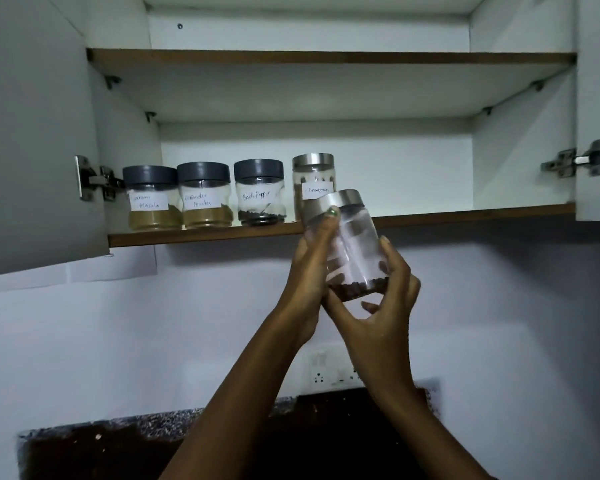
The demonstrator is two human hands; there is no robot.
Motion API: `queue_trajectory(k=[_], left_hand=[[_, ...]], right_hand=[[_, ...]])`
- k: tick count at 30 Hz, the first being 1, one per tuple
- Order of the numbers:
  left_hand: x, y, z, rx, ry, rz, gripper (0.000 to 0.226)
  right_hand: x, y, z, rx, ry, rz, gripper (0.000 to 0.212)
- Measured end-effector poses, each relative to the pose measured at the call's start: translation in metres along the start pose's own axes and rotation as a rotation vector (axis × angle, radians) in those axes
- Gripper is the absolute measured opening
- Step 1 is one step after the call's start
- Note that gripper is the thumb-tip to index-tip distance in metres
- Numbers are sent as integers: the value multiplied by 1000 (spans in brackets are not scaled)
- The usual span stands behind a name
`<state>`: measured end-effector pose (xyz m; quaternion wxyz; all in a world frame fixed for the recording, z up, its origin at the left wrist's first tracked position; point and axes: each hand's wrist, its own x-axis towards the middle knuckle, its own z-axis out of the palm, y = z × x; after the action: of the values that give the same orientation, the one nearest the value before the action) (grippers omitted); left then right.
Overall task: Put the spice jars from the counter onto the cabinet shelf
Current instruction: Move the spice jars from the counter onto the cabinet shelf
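Both my hands hold a clear jar with a steel lid point(352, 244), tilted left, dark spice at its bottom, just below the front edge of the lower cabinet shelf point(465, 213). My left hand point(309, 268) wraps its left side; my right hand point(392, 292) cups its base and right side. On the shelf stand, left to right, a garam masala jar point(152, 199), a coriander powder jar point(205, 195), a black pepper jar point(260, 192), all grey-lidded, and a steel-lidded cinnamon jar point(313, 181), partly hidden behind the held jar.
The shelf's right half is bare. An upper shelf point(326, 57) is above. The left cabinet door point(32, 133) stands open, and the right door point(598, 109) too. A wall socket point(329, 372) and a dark speckled counter point(118, 441) lie below.
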<state>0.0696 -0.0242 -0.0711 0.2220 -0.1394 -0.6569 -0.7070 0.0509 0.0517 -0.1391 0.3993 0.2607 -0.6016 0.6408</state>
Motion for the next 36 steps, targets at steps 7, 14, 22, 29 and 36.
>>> queue_trajectory(k=[7, 14, 22, 29, 36], left_hand=[[2, 2, -8, -39, 43, 22, 52], [10, 0, -17, -70, -23, 47, 57], [25, -9, -23, 131, -31, 123, 47], [40, -14, -8, 408, -82, 305, 48], [74, -11, 14, 664, -65, 390, 56]], right_hand=[[3, -7, -5, 13, -158, -103, 74], [15, -7, -10, 459, -374, 278, 74], [33, -3, -20, 315, -331, 173, 81], [88, 24, -15, 27, -221, 33, 93], [148, 57, 0, -76, -184, -66, 86]])
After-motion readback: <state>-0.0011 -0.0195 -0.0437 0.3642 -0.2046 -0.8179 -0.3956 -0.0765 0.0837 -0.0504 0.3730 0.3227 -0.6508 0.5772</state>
